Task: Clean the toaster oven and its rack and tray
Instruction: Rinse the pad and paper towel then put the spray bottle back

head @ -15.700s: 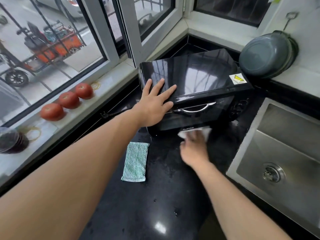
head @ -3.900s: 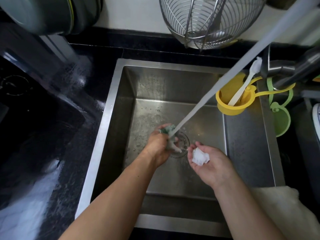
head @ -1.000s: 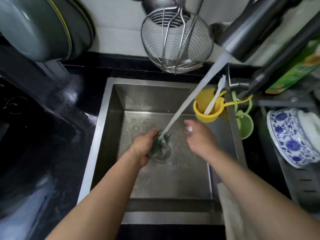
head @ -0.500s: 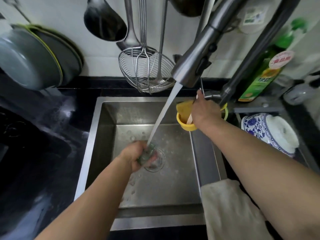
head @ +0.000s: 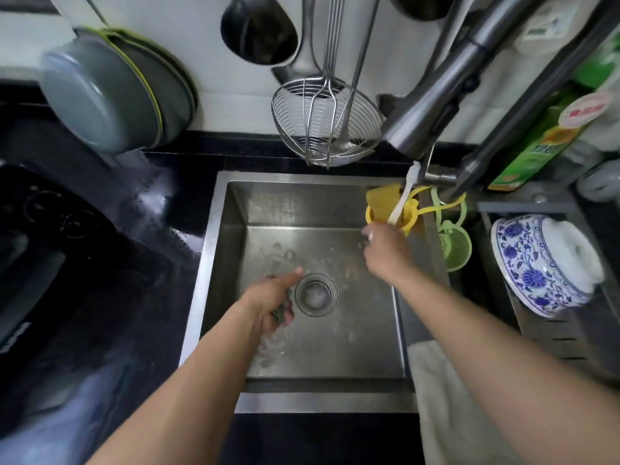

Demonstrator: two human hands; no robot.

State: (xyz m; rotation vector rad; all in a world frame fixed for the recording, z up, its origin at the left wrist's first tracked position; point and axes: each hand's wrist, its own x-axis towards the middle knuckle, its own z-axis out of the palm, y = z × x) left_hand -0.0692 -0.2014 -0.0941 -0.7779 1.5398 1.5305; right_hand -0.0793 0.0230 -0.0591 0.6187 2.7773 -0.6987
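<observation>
My left hand (head: 270,298) is low in the steel sink (head: 214,263), just left of the drain (head: 315,294). It is closed on a wadded, wet green cloth (head: 281,314), which is mostly hidden by the fingers. My right hand (head: 385,251) hovers over the sink's right side, below the yellow holder (head: 379,209). A small white paper wad (head: 369,235) shows at its fingertips. No water runs from the faucet (head: 432,105). The black toaster oven (head: 37,243) sits blurred at the left edge, and its rack and tray are out of sight.
A wire skimmer (head: 327,129) and a ladle (head: 258,31) hang on the wall over the sink. Grey pans (head: 110,92) lean at back left. A blue-and-white bowl (head: 540,263) and a green bottle (head: 543,142) stand to the right, and a pale towel (head: 446,397) lies at the front right.
The water stream has stopped. My right hand has come down from the faucet base to above the sink's right side. My left hand stays by the drain with the cloth.
</observation>
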